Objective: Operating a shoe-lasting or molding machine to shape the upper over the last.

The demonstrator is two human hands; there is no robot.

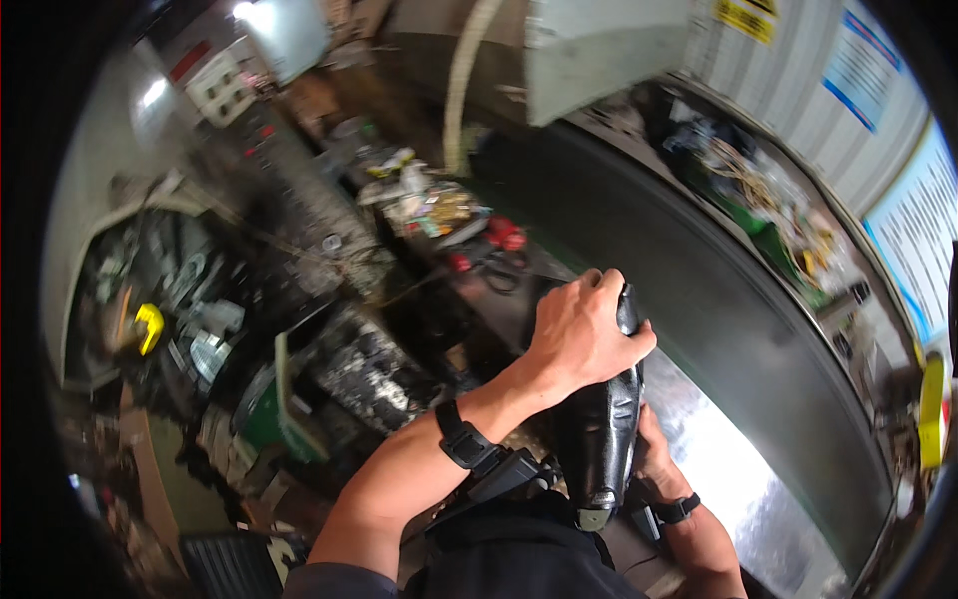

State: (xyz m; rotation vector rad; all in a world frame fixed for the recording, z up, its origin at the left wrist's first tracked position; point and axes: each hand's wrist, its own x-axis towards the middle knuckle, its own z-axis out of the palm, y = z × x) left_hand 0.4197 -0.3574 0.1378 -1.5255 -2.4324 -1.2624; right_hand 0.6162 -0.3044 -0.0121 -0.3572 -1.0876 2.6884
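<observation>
Left hand (589,331): is gripping the glossy black casing (604,429) at far end.
Right hand (654,449): is lying alongside; grasp, I cannot tell.
Slip risk: smooth surface may be weakening hold.

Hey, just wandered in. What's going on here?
A person grips a long, shiny black object near its upper end with the left hand. The right hand is at its right side, partly hidden, so its grip is unclear. The object is held upright-looking in front of the body, beside a shiny metal surface.
</observation>
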